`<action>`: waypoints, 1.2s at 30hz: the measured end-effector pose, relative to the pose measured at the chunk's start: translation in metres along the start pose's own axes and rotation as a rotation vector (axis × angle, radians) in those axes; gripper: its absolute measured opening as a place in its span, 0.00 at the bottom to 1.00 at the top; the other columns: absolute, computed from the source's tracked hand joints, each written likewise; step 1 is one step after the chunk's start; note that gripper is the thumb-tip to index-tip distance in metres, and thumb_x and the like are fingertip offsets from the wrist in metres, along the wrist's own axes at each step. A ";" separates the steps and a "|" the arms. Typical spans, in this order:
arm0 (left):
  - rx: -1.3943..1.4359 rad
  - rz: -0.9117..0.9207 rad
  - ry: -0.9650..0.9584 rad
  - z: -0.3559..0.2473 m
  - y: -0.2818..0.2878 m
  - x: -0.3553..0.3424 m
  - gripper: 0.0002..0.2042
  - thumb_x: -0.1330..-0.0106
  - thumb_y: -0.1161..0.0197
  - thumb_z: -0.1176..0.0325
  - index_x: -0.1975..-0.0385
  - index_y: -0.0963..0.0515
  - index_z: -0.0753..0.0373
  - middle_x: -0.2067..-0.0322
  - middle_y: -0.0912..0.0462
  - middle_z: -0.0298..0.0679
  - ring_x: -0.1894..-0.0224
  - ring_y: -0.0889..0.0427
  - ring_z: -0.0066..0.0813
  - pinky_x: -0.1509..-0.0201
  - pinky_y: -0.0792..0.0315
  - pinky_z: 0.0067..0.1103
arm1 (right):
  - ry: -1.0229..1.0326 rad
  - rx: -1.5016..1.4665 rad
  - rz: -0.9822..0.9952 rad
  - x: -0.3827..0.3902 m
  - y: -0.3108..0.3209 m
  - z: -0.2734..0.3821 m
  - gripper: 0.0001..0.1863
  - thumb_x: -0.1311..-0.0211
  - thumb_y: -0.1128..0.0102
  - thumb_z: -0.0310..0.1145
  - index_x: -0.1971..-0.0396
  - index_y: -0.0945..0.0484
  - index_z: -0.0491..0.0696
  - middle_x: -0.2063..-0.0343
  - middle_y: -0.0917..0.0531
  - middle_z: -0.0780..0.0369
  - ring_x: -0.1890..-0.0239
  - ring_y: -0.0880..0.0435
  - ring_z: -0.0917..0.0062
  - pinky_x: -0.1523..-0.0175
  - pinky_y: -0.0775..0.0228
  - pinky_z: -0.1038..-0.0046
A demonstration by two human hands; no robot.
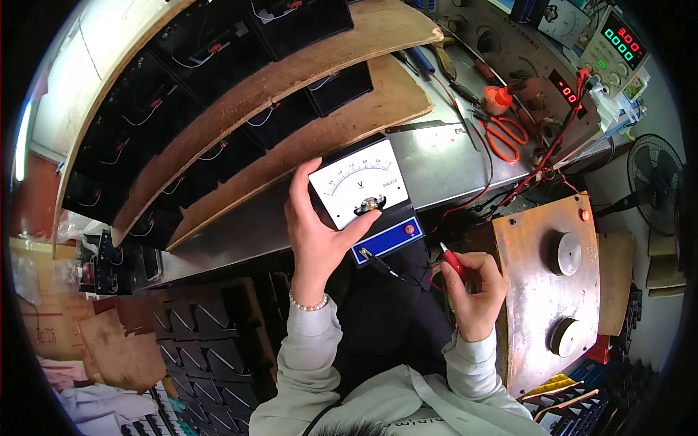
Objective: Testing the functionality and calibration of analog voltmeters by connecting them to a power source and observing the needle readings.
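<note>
An analog voltmeter [362,178] with a white dial and a blue lower strip is tilted in front of me. My left hand [320,225] grips it by its left side, the thumb near the exposed mechanism under the dial. A black alligator clip [379,264] is attached at the meter's lower left terminal. At the lower right is a red terminal [409,229] with no clip on it. In my right hand [476,291], pinched between thumb and fingers, is a red alligator clip [452,259], apart from the meter and just below the red terminal.
Wooden shelves [291,87] of black meter housings curve across the left. A metal bench [436,171] carries red-handled scissors [507,138], an orange bottle [498,100] and a power supply [614,51]. A wooden box with two knobs [545,291] stands right; a fan [651,182] is beyond.
</note>
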State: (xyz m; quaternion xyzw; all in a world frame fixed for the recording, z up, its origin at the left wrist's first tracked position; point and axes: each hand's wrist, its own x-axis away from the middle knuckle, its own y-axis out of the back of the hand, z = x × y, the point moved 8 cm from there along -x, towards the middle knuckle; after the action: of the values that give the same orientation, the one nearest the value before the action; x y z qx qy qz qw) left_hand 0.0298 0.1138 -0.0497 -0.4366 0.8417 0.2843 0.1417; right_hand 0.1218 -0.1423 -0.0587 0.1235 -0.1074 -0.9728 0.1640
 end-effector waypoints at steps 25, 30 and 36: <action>0.062 0.091 -0.012 -0.003 0.001 -0.001 0.45 0.51 0.19 0.66 0.33 0.39 0.61 0.40 0.30 0.52 0.42 0.26 0.45 0.39 0.30 0.36 | -0.202 -0.642 0.253 -0.036 -0.062 -0.013 0.11 0.33 0.34 0.28 0.57 0.25 0.41 0.63 0.15 0.61 0.64 0.19 0.85 0.59 0.28 0.82; 0.160 0.077 0.013 -0.001 -0.002 0.000 0.45 0.51 0.19 0.68 0.33 0.40 0.61 0.41 0.33 0.53 0.42 0.25 0.42 0.41 0.26 0.34 | -0.183 -0.647 0.261 -0.036 -0.063 -0.014 0.11 0.34 0.34 0.27 0.57 0.25 0.41 0.64 0.15 0.61 0.64 0.20 0.85 0.59 0.28 0.82; 0.142 0.078 -0.005 -0.002 -0.001 0.000 0.47 0.53 0.17 0.65 0.32 0.40 0.61 0.41 0.33 0.53 0.42 0.25 0.44 0.41 0.27 0.35 | -0.188 -0.649 0.232 -0.034 -0.062 -0.013 0.11 0.34 0.34 0.26 0.57 0.25 0.41 0.63 0.15 0.62 0.65 0.20 0.85 0.59 0.28 0.82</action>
State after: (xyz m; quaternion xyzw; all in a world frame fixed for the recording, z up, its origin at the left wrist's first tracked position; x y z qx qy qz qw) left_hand 0.0303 0.1125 -0.0488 -0.3917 0.8758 0.2302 0.1632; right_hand 0.1384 -0.0755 -0.0793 -0.0383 0.1795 -0.9381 0.2936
